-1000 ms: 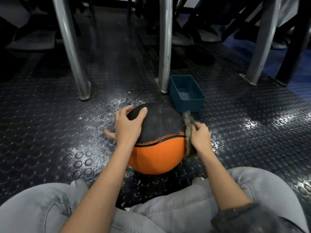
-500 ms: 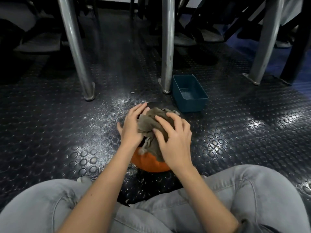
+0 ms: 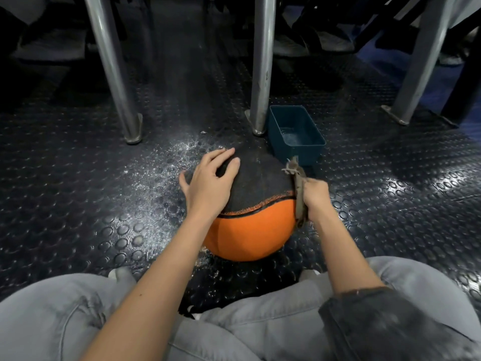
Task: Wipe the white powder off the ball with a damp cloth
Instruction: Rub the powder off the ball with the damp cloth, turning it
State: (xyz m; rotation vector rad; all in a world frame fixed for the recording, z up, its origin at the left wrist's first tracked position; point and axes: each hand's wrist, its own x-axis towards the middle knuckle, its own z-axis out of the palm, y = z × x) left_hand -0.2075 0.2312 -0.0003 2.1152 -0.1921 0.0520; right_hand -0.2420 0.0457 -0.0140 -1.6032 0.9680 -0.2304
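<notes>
On the ball's [image 3: 260,204] right flank, the right hand [image 3: 316,194] grips the cloth [image 3: 299,194], wiping; left hand [image 3: 208,183] steadies, fingers spread. Next, probably rotate it.

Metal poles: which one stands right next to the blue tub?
The middle pole, its foot beside the blue tub; the other two stand well away.

Cloth [image 3: 299,196] partly behind the ball [image 3: 256,222]

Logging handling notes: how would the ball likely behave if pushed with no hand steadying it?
Probably rolls: the ball is round, resting on studded floor, with the left hand spread over it. Its textured fabric-like cover likely isn't slippery.
</notes>
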